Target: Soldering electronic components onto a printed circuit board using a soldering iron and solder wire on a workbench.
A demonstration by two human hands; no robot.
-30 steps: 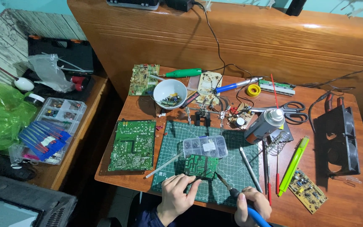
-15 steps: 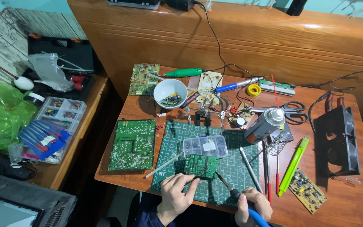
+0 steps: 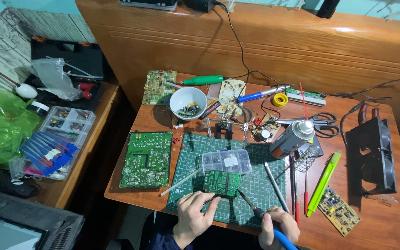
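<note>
A small green rectangular circuit board [image 3: 222,182] is seen lying flat on the dark green gridded cutting mat [image 3: 255,185] near the front edge of the brown wooden table [image 3: 385,222], just in front of a clear plastic compartment box [image 3: 226,161] that touches or overlaps its far edge. The left hand [image 3: 194,216] is curled at the board's near left corner, with the fingertips [image 3: 211,202] pressed against its edge, so that the board is pinned rather than lifted. The right hand [image 3: 274,227] is closed around the blue handle of a soldering iron [image 3: 255,210], whose dark tip is pointed at the board's near right corner; whether the tip touches the board cannot be told. The board is judged to be light, thin and stiff, and likely to slide on the smooth mat if it is not held down. It is also judged to be fragile on its faces, where small parts and solder joints sit, and hot near the iron. A hold is therefore best taken at the bare edges or corners, well away from the tip. A larger green circuit board [image 3: 146,159] is seen to the left of the mat, and a white bowl [image 3: 188,103] of small parts stands farther back.
</note>
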